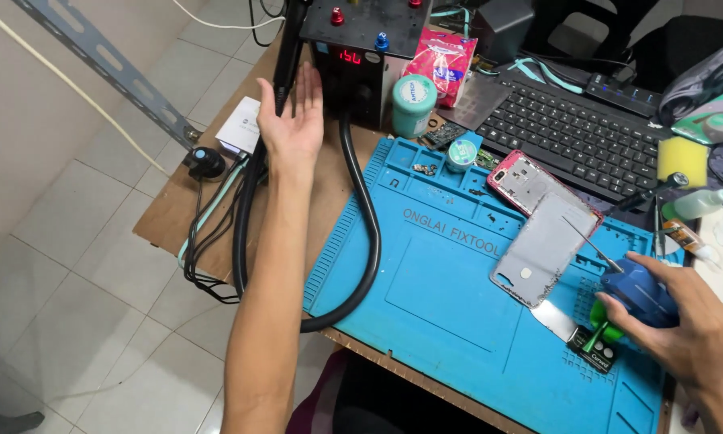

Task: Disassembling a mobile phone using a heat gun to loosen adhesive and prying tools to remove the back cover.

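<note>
My left hand (294, 119) is stretched out, fingers apart, beside the black handle (284, 64) of a hot-air tool that hangs at the left of a black station (361, 56) with a red display. The palm is empty and looks close to the handle. My right hand (683, 321) rests on a blue rubber air blower (639, 291) at the right end of the blue work mat (442, 289). A grey phone back cover (543, 247) lies on the mat beside a pink-framed phone (522, 178), with thin tweezers (590, 239) across it.
A thick black hose (369, 233) loops from the station over the mat's left edge. A black keyboard (570, 133), a teal jar (414, 103), a pink tissue pack (444, 64), a yellow sponge (683, 159) and small bottles (687, 233) crowd the back and right. Cables (209, 241) hang off the table's left edge.
</note>
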